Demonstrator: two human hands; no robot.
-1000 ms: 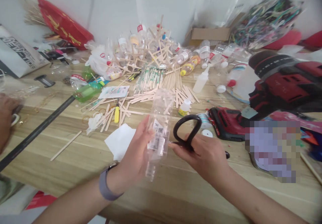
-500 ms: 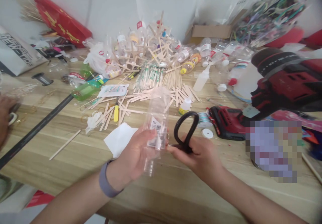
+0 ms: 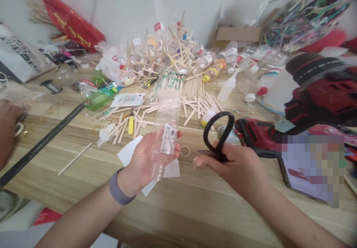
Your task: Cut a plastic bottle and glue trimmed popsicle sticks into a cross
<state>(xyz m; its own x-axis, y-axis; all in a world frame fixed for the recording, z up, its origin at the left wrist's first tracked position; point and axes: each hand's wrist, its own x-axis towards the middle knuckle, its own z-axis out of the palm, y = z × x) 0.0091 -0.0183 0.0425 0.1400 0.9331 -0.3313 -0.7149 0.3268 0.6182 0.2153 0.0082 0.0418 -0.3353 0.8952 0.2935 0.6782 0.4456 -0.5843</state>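
My left hand, with a grey band on the wrist, holds a clear plastic bottle. The bottle is tilted, its ridged narrow end toward me, and a white printed label shows on its side. My fingertips curl around its right side. In my right hand is a pair of scissors with black loop handles; part of the blade points left toward the bottle, apart from it. A small ring lies between my hands. White paper lies under the bottle.
Wooden sticks, a yellow-handled tool and a glue bottle lie ahead. A red-black power drill and a phone are at right. A black bar crosses the left side, near another person's hand.
My right hand has moved right with the scissors, away from the bottle. The bottle has shifted slightly left and up in my left hand, whose fingers have loosened a little.
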